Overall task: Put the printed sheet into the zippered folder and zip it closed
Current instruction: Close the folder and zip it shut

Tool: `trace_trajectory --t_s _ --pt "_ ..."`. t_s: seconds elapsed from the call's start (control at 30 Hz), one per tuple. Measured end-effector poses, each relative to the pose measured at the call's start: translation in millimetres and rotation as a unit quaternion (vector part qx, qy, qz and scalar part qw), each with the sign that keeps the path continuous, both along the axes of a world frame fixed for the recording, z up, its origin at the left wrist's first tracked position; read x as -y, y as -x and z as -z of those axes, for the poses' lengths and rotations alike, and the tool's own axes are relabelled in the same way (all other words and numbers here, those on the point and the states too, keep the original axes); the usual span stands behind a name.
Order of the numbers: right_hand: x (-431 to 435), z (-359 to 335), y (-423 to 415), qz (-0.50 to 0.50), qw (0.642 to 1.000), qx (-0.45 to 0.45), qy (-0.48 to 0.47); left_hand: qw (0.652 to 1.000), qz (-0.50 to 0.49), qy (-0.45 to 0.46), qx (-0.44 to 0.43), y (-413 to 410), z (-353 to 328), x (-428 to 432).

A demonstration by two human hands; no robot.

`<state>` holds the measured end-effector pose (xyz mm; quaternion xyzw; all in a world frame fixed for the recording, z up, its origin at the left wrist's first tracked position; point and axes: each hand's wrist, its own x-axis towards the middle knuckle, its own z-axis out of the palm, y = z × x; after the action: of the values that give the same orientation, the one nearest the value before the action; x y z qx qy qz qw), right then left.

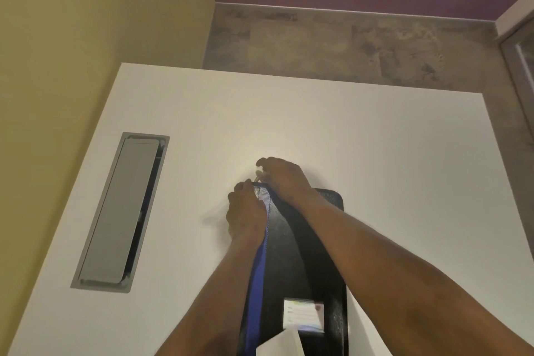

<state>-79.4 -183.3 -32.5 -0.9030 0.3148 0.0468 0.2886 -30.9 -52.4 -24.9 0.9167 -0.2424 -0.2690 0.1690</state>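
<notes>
A black zippered folder (300,254) with a blue strip along its left side lies on the white table, long side pointing away from me. A label card sits on its near part. My left hand (245,211) presses down on the folder's far left corner. My right hand (281,178) pinches a small pale zipper pull (258,173) at the folder's far edge. A corner of white paper (281,342) shows at the bottom edge, over the folder's near end; whether it is inside the folder I cannot tell.
The white table (375,153) ends at a far edge with grey floor beyond. A grey cable hatch (121,211) is set into the table at the left. A yellow wall stands on the left.
</notes>
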Motion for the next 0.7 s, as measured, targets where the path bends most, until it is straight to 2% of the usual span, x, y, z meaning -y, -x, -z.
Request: trace_trajectory --t_s 0.13,0.3,0.53,0.7 --pt "-5.5 -19.4 26.2 0.042 0.998 0.010 0.034 1.000 0.002 0.016 0.022 12.1 -15.0 -17.9" --pt "-25.9 -39.9 75.3 0.147 0.989 0.012 0.014 0.999 0.007 0.033 0.004 27.8 -34.1 -46.4" --pt "-84.9 -51.2 152.6 0.306 0.951 0.024 -0.036 0.999 0.012 0.021 -0.036 47.2 -45.0 -97.7" --pt "-137.7 -46.2 198.8 0.375 0.922 0.002 -0.097 0.999 0.017 -0.006 -0.039 65.0 -38.6 -134.4"
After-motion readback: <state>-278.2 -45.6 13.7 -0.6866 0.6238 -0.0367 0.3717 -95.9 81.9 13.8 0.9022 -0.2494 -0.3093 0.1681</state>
